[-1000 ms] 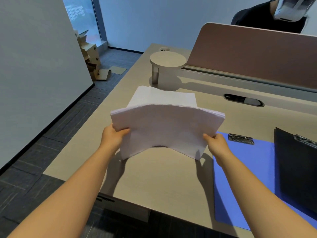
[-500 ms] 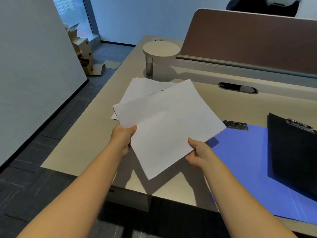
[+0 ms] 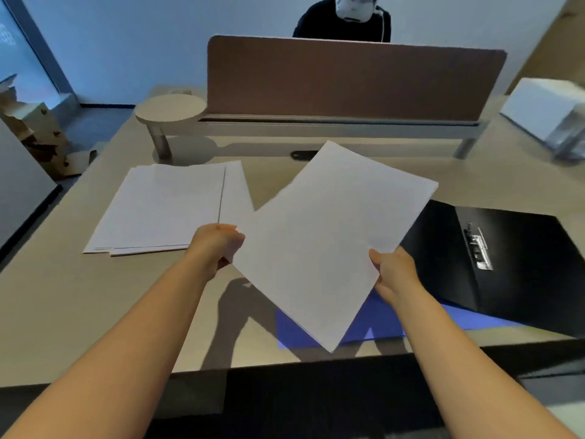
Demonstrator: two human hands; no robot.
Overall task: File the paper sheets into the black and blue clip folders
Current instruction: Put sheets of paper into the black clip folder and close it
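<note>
I hold a bundle of white paper sheets (image 3: 329, 236) tilted above the desk, my left hand (image 3: 217, 245) gripping its left edge and my right hand (image 3: 394, 270) its lower right edge. Under the bundle lies the blue clip folder (image 3: 383, 324), mostly hidden by the sheets. The black clip folder (image 3: 512, 267) lies open to the right, overlapping the blue one, with its metal clip (image 3: 479, 248) showing. A second stack of white sheets (image 3: 164, 207) rests flat on the desk to the left.
A brown divider screen (image 3: 348, 77) stands across the back of the beige desk (image 3: 63, 296), with a round shelf (image 3: 171, 110) at its left end. A person sits behind the screen. A white box (image 3: 544, 112) sits at far right. Cardboard pieces stand on the floor at left.
Both hands have carried the held bundle rightward, away from the stack on the desk and over the blue folder. The view has swung right and up.
</note>
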